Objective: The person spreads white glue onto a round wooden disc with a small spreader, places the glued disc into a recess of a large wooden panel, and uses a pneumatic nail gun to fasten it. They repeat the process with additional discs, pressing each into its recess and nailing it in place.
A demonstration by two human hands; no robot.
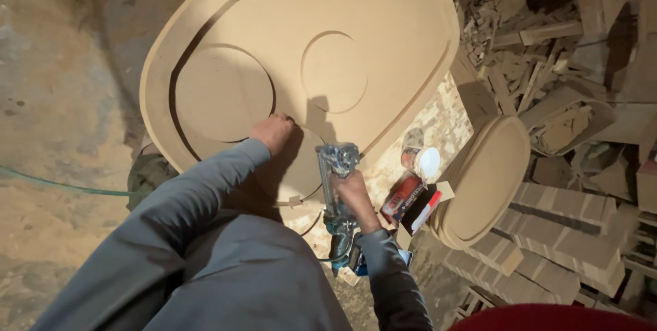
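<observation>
Nearest the camera, the right hand (356, 194) closes its grip around the handle of a nail gun (337, 187), a metal tool held upright with its nose at about 12 o'clock, pressed down toward the near edge of the big oval board (383, 23). A blue hose fitting hangs from the tool's base near the wrist, so the tool is likely air-fed.

At about 10 o'clock from the gun, the left hand (272, 132) rests as a loose fist on the board, knuckles down. It holds nothing; it seems to be there to pin the board flat while the gun bears on it.

The board lies tilted across a low worktop, with two round discs (222, 95) marked or set into its face and a curved groove running along its rim.

At 3 o'clock from the gun sit a small jar (421, 161) with a white lid, its contents hidden, and a red and black box (409, 201), contents not visible. Beyond them a smaller oval panel (486, 180) leans against stacked blocks, and scrap wood (520, 50) piles up at 1 o'clock.
</observation>
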